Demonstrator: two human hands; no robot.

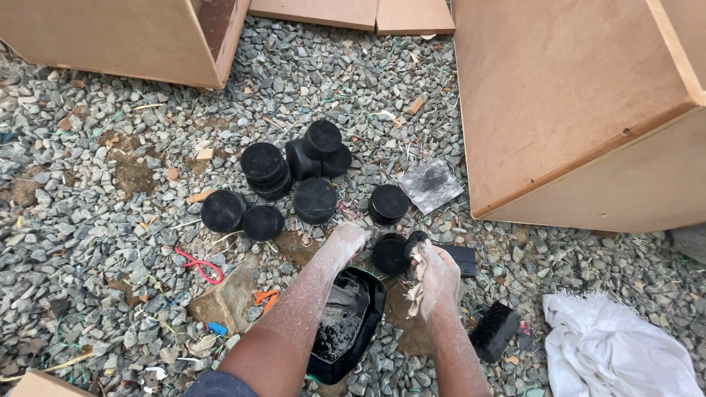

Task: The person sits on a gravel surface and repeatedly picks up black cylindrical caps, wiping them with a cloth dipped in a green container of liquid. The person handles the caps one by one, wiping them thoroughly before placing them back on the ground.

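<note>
Down on the grey gravel ground (pixel 110 242), the right hand (pixel 439 273) has its fingers clamped on a small crumpled off-white rag (pixel 416 283), pressed against a black round disc-shaped block (pixel 390 255) lying just in front of it. The left hand (pixel 347 240) reaches forward with its fingers curled together, beside that same block; whether it grips anything I cannot tell. Beneath the forearms sits a black plastic container (pixel 368 323) holding dark wet liquid. Further ahead, a cluster of black round blocks (pixel 294 176) lies on the gravel, some stacked, some tilted. A flat grey sanding sheet (pixel 430 184) lies near them. A black rectangular block (pixel 494 331) and a white cloth (pixel 618 345) rest to the right. Brown wooden board cabinets (pixel 573 103) stand around.
</note>
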